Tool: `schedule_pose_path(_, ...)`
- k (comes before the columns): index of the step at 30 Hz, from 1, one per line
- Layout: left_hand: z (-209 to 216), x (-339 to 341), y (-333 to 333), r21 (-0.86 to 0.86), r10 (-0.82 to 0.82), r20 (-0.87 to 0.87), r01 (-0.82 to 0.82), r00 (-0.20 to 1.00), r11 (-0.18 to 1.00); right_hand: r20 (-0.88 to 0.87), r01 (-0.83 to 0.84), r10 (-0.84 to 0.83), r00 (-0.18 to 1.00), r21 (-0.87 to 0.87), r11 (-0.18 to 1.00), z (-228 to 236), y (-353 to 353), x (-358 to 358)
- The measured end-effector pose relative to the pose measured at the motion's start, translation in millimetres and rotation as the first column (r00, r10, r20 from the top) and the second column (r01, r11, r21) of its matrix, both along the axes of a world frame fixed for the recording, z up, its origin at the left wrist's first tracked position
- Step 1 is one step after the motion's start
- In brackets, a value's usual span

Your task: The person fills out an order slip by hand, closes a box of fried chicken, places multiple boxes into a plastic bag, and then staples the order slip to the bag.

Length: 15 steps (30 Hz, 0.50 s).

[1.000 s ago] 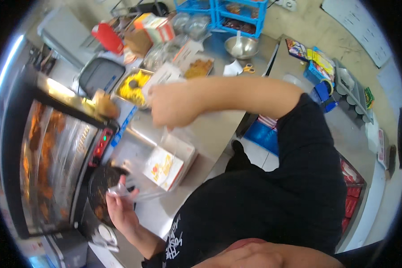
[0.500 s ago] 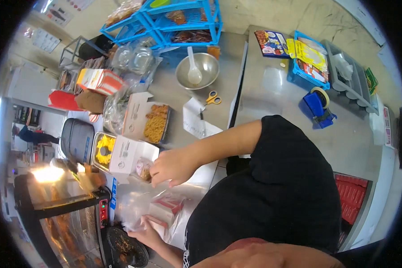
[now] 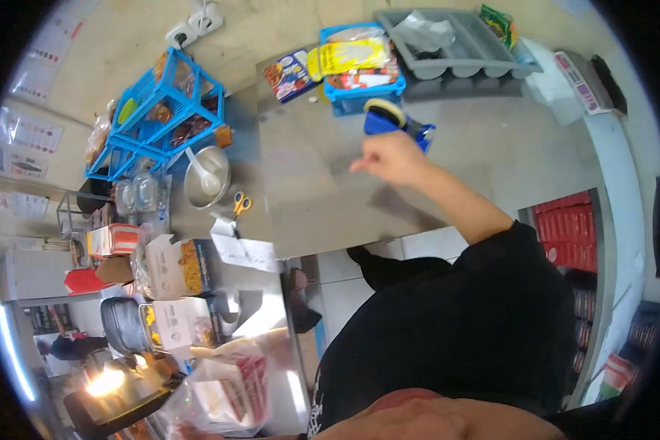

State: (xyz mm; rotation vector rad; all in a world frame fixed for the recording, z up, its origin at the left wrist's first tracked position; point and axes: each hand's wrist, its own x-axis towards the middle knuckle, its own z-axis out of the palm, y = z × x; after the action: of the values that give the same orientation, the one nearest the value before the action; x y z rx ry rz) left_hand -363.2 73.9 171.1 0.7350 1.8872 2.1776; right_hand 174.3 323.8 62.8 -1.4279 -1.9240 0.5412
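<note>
My right hand (image 3: 392, 158) is over the steel counter, just on the near side of a blue tape dispenser (image 3: 378, 125) and partly in front of it. Its fingers are curled in; whether they hold anything is hidden. At the lower left a clear plastic bag (image 3: 255, 356) contains a red and white box (image 3: 224, 396). Only a sliver of my left forearm (image 3: 271, 438) shows at the bottom edge beside the bag, and the fingers are hidden. Behind the bag is an open white carton (image 3: 176, 326), and beyond it another carton (image 3: 193, 268) with golden-brown food.
Yellow scissors (image 3: 242, 203), a paper slip (image 3: 242, 253) and a metal bowl (image 3: 216, 165) with a white spoon are on the left counter. Blue racks (image 3: 161, 110) stand behind. A blue basket (image 3: 367, 99) and grey divided tray (image 3: 462, 62) line the back. A lit warmer (image 3: 88, 407) is lower left.
My view has swung to the right. My right hand has left the open white carton and reached across to the tape dispenser. My left hand, seen earlier at the plastic bag, is now mostly hidden.
</note>
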Motion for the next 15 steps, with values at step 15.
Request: schedule_pose_path(15, 42.4, 213.6, 167.5, 0.224, -0.42, 0.099, 0.391, 0.902, 0.893, -0.423, 0.575, -0.569, 0.705, -0.129, 0.808, 4.5, 225.4, 363.3)
